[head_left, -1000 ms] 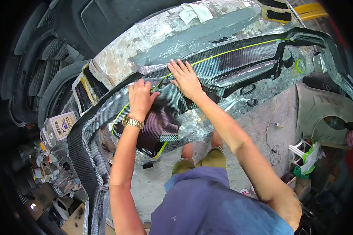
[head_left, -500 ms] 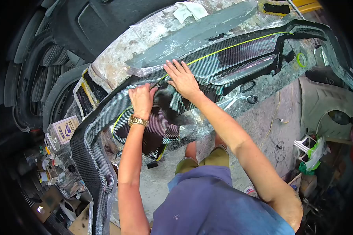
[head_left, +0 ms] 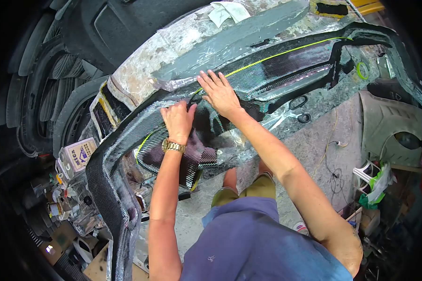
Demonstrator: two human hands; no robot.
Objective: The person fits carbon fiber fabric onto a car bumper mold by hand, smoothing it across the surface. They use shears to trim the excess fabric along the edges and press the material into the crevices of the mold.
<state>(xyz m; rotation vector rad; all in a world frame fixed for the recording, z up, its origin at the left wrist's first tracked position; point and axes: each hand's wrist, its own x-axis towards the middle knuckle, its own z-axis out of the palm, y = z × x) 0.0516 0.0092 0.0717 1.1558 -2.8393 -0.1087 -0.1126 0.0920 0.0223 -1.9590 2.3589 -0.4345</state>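
A long, curved mould [head_left: 119,206] lined with black woven carbon-fibre cloth [head_left: 248,82] spans the bench in the head view. A yellow-green line [head_left: 286,53] runs along the cloth. My right hand [head_left: 222,97] lies flat on the cloth at mid-length, fingers stretched out and holding nothing. Beside it, my left hand [head_left: 177,122] presses bent fingertips onto the cloth, its thumb apart. Below my left hand, a loose flap of the cloth [head_left: 192,161] hangs over the near edge. My left forearm partly covers this flap.
Scissors [head_left: 301,110] and a green tape roll [head_left: 362,70] lie on the near side of the mould. A grey panel [head_left: 229,44] and a white cloth [head_left: 227,14] are behind it. Boxes and clutter [head_left: 79,154] stand at left, a grey car part [head_left: 391,129] at right.
My left hand has slid a little to the right along the cloth, and its thumb now sticks out further. My right hand stays almost in place.
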